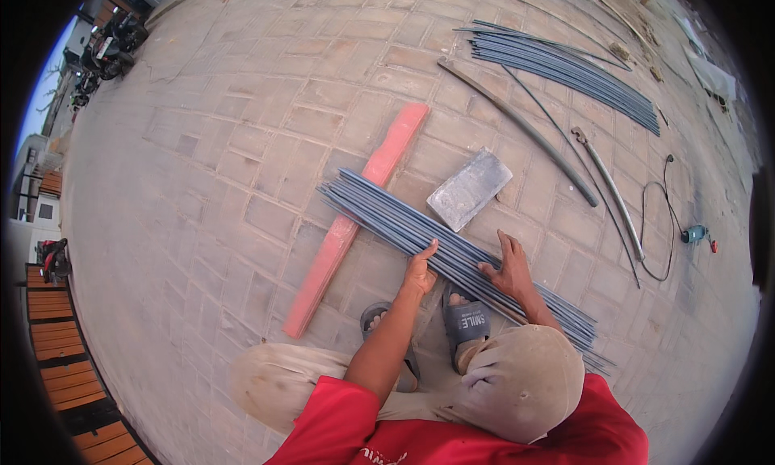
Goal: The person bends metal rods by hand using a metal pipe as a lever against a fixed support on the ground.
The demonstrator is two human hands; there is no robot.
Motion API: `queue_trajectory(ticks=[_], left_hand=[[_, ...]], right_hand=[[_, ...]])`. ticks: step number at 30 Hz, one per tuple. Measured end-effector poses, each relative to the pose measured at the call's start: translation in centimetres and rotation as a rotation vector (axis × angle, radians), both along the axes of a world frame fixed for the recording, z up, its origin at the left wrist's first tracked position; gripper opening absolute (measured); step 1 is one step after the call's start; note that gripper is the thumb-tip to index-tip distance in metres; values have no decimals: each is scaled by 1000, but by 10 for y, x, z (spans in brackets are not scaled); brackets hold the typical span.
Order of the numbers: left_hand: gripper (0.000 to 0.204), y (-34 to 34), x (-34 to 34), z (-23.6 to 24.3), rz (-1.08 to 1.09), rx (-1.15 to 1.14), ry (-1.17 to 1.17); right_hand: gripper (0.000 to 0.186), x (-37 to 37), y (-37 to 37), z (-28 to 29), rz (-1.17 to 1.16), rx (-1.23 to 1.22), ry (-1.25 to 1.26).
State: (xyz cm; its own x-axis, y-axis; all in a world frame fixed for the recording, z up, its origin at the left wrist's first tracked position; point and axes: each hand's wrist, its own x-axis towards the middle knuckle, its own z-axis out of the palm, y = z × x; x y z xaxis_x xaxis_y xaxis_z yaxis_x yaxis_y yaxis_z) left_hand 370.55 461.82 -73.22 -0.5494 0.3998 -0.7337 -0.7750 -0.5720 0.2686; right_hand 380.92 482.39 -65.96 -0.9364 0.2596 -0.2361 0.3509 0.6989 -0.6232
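A long bundle of thin grey metal rods (pixel 387 217) lies slantwise in front of me. Its left part crosses over a red beam (pixel 394 146) on the paving. My left hand (pixel 420 271) is at the bundle's near side, thumb over the top edge; its other fingers are mostly hidden and seem to curl around the rods. Further right, my right hand (pixel 510 270) rests across the rods with its fingers apart and stretched toward the far side, and its thumb touches them. Just beyond the bundle sits a grey rectangular block (pixel 470 189).
A second pile of rods (pixel 565 73) lies at the far right. Nearer are a long grey pipe (pixel 525 134), a bar with a hooked end (pixel 611 190) and a teal corded power tool (pixel 694 235). My sandalled feet (pixel 467 318) stand close to the bundle. Motorcycles (pixel 113 45) are parked far left.
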Motion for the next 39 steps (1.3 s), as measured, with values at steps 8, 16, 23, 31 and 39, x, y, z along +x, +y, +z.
queue_trajectory(ticks=[8,16,23,31,39], left_hand=[[28,-10,2,-1,-67,76,93],[66,-17,-30,8,221,-278,65],[71,-8,-29,20,218,-455,162],[78,-14,-28,23,225,-353,93],[58,-28,-31,15,164,-111,69]], right_hand=[[112,-106,19,37,526,615,138],[117,-201,28,26,1158,672,115],[117,-256,48,12,786,549,125],[83,-329,35,27,213,544,404],[51,-127,-38,-12,230,-304,-333]])
